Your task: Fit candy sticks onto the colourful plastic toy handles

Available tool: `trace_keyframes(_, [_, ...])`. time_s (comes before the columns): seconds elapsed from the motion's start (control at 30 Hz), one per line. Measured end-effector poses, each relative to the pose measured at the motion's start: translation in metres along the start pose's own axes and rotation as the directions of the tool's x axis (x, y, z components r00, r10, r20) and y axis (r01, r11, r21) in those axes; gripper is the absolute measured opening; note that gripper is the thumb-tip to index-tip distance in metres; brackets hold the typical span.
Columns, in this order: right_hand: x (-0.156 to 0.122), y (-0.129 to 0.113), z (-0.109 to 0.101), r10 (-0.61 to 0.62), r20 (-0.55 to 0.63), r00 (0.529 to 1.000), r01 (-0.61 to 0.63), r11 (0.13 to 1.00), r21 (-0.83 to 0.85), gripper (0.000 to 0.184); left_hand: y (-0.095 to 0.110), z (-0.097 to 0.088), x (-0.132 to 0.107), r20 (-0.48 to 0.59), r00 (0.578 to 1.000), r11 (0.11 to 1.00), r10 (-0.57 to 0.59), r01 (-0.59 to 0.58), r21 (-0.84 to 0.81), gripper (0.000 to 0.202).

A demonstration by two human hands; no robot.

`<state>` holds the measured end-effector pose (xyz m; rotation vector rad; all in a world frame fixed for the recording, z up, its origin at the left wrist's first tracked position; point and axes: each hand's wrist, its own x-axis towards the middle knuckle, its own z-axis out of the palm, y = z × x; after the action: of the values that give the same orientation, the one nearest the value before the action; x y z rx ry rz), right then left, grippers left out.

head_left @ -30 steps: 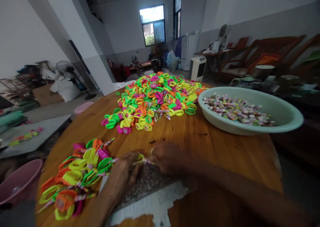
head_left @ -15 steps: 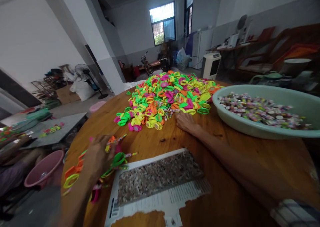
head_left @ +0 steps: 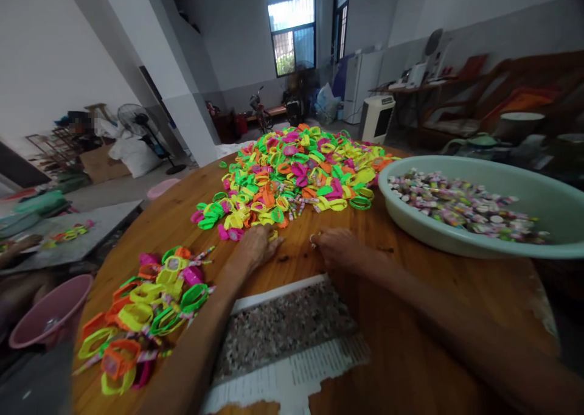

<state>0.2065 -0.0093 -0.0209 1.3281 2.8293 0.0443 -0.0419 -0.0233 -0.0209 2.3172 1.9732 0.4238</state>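
My left hand (head_left: 258, 244) is at the near edge of a large heap of neon toy watches (head_left: 298, 165). Its fingers close on a yellow toy watch (head_left: 274, 235), mostly covered by the hand. To its right, my right hand (head_left: 340, 247) is held low over the table with fingers pinched on a small wrapped candy roll (head_left: 313, 241), of which just a pale end shows. On the left lies a smaller group of toy watches (head_left: 146, 293) with candy rolls among them. In front of me a speckled stone slab (head_left: 287, 324) rests on torn printed paper (head_left: 260, 381).
A pale green basin (head_left: 429, 237) of wrapped candy rolls stands at the right of the round wooden table (head_left: 387, 354). Beyond the left edge are a pink basin (head_left: 50, 311), a grey table (head_left: 104, 220) and another person's arm (head_left: 20, 244).
My left hand has moved from the left group to the heap's near edge and closed on a yellow toy watch. My right hand has drawn back from the heap. The view has shifted slightly.
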Motion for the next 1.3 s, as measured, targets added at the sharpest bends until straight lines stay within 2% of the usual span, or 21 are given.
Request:
trace_keyframes(0.17, [0.005,0.015,0.006,-0.112,-0.088,0.990,0.104,0.990,-0.091,0.024,-0.006,-0.004,-0.025,-0.016,1.000,0.999,-0.022,0.021,-0.036,0.027])
trace_keyframes(0.27, [0.006,0.010,0.004,-0.151,-0.090,0.984,0.146,0.988,-0.058,0.020,-0.004,-0.009,-0.046,-0.012,1.000,0.995,-0.004,0.003,-0.097,0.026])
trace_keyframes(0.4, [-0.004,-0.020,-0.008,-0.153,-0.156,0.976,0.176,0.973,0.146,0.019,0.003,-0.016,-0.076,0.007,1.000,0.963,0.030,-0.027,-0.268,0.021])
trace_keyframes(0.5, [-0.019,-0.049,-0.013,-0.183,-0.237,0.954,0.256,0.909,0.328,0.023,0.009,-0.021,-0.099,0.012,0.998,0.943,0.057,-0.050,-0.329,0.022])
trace_keyframes(0.67, [-0.040,-0.076,-0.008,-0.236,-0.309,0.921,0.348,0.855,0.384,0.019,0.015,-0.018,-0.127,0.006,0.998,0.940,0.063,-0.057,-0.335,0.040])
trace_keyframes(0.83, [-0.050,-0.081,-0.004,-0.256,-0.302,0.918,0.363,0.848,0.386,0.019,0.015,-0.007,-0.135,-0.007,0.992,0.931,0.128,-0.123,-0.345,0.037])
trace_keyframes(1.1, [-0.055,-0.088,0.000,-0.292,-0.292,0.911,0.389,0.843,0.371,0.018,0.015,0.002,-0.139,-0.073,0.988,0.917,0.134,-0.151,-0.369,0.034])
trace_keyframes(1.2, [-0.056,-0.089,0.001,-0.307,-0.283,0.908,0.391,0.864,0.316,0.016,0.013,0.006,-0.139,-0.116,0.983,0.919,0.140,-0.173,-0.355,0.035])
trace_keyframes(1.3, [-0.057,-0.091,-0.001,-0.339,-0.210,0.917,0.377,0.908,0.181,0.012,0.012,0.008,-0.141,-0.154,0.975,0.918,0.160,-0.205,-0.340,0.035])
